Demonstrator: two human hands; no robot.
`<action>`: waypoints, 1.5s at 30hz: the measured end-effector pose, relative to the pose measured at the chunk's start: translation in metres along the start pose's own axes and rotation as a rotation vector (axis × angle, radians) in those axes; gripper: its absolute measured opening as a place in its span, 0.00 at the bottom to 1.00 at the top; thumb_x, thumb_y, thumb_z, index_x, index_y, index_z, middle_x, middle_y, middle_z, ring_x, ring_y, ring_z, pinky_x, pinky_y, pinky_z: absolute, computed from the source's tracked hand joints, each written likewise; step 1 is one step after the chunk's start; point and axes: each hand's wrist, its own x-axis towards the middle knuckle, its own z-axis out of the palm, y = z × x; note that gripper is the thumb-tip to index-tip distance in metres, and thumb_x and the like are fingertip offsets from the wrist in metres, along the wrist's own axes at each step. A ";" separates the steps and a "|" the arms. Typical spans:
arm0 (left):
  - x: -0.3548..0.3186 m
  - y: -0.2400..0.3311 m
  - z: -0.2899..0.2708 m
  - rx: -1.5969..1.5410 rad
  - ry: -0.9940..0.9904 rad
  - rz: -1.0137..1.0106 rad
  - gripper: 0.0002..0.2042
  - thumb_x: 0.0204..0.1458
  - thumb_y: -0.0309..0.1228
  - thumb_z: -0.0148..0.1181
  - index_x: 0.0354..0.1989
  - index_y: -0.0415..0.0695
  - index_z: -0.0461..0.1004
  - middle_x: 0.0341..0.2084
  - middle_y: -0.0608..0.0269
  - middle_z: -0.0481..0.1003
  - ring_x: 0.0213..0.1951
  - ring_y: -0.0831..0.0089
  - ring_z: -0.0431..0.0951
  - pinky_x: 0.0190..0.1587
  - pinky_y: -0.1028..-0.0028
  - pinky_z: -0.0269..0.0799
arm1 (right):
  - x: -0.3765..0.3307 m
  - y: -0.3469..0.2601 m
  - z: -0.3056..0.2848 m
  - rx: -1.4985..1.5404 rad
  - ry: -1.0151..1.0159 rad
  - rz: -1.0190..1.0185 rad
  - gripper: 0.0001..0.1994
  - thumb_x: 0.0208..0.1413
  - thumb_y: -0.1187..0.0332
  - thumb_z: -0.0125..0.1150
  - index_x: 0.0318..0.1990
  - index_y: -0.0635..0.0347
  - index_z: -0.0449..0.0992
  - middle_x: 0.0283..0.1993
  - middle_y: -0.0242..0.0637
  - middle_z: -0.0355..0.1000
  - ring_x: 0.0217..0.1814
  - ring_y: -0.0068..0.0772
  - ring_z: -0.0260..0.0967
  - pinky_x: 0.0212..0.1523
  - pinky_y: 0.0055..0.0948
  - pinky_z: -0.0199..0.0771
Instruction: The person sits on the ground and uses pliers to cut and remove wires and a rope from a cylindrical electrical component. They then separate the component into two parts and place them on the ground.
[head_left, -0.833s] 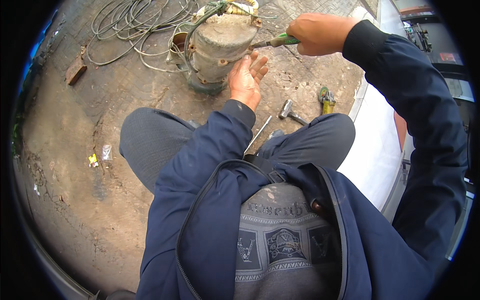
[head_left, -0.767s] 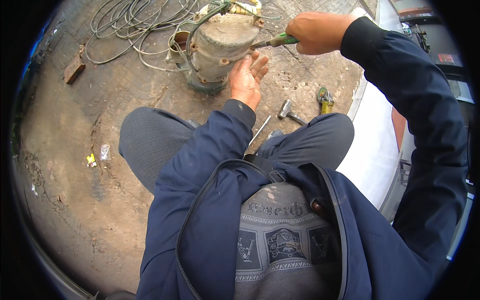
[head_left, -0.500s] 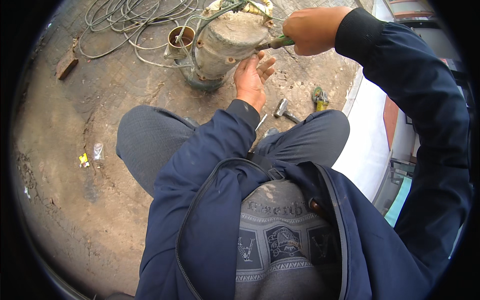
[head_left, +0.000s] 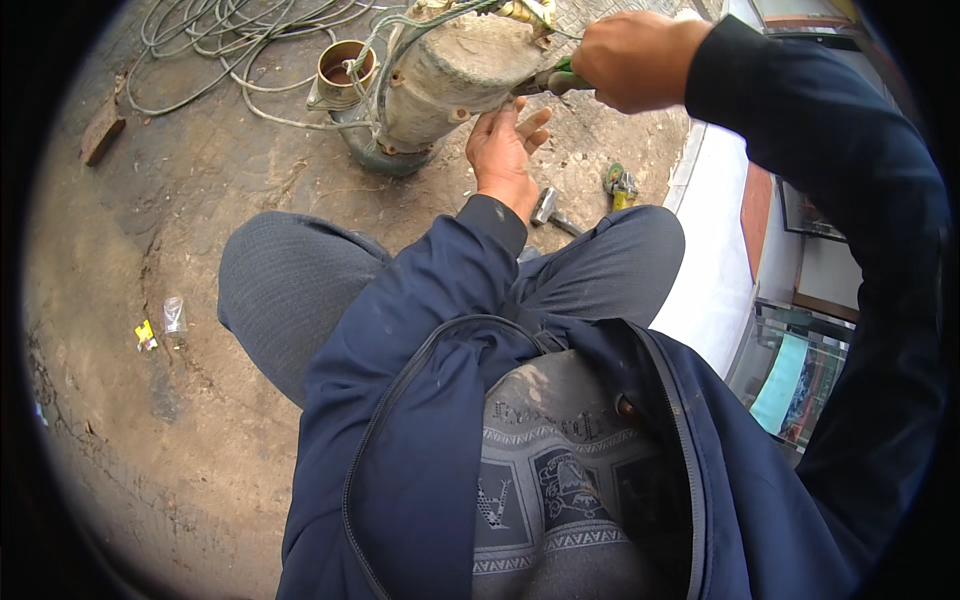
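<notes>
A worn grey metal pump (head_left: 440,85), round-bodied with bolts along its rim, stands before me. My right hand (head_left: 640,62) is closed round green-handled pliers (head_left: 560,80), whose jaws point left against the pump's right side. Just below the jaws, my left hand (head_left: 505,155) is palm up with its fingers apart. Its fingertips reach the pump's lower side, and I see nothing held in them. A cable (head_left: 385,75) and cord run over the pump's left side and top.
Left of the pump is a brass-coloured round fitting (head_left: 347,68), with coiled cable (head_left: 235,40) beyond. A brick (head_left: 102,130) lies far left. A hammer (head_left: 552,210) and a yellow-green angle grinder (head_left: 620,187) lie near my right knee. Small wrappers (head_left: 174,316) lie left of my left knee.
The whole view has shifted, so the pump and floor things sit slightly higher and further left. My right hand has turned slightly with the pliers; my left hand keeps its place under them.
</notes>
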 end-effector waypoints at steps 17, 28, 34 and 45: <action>-0.001 0.002 0.001 0.072 0.054 0.036 0.07 0.71 0.29 0.53 0.51 0.40 0.71 0.51 0.57 0.81 0.46 0.59 0.88 0.41 0.69 0.81 | -0.013 -0.014 -0.050 -0.142 -0.196 0.180 0.13 0.67 0.62 0.68 0.46 0.66 0.85 0.33 0.42 0.80 0.30 0.31 0.78 0.35 0.30 0.81; -0.004 -0.002 0.004 0.005 0.046 0.048 0.09 0.69 0.28 0.54 0.51 0.35 0.71 0.51 0.53 0.79 0.42 0.58 0.88 0.34 0.70 0.80 | -0.092 0.013 -0.004 0.037 -0.100 0.432 0.06 0.66 0.72 0.66 0.42 0.66 0.83 0.35 0.47 0.76 0.39 0.41 0.76 0.46 0.38 0.79; -0.003 0.000 -0.001 -0.001 0.028 0.014 0.10 0.69 0.28 0.52 0.53 0.36 0.70 0.53 0.53 0.79 0.44 0.58 0.88 0.38 0.68 0.81 | -0.048 -0.013 0.012 0.047 -0.035 0.275 0.06 0.63 0.76 0.60 0.42 0.69 0.82 0.34 0.49 0.76 0.38 0.44 0.77 0.45 0.36 0.80; -0.003 0.002 -0.001 0.039 0.008 0.007 0.10 0.70 0.29 0.53 0.54 0.39 0.70 0.51 0.57 0.81 0.47 0.57 0.88 0.44 0.66 0.83 | -0.017 -0.009 -0.014 0.050 -0.193 0.254 0.10 0.61 0.71 0.60 0.37 0.72 0.83 0.27 0.50 0.76 0.25 0.44 0.75 0.33 0.39 0.80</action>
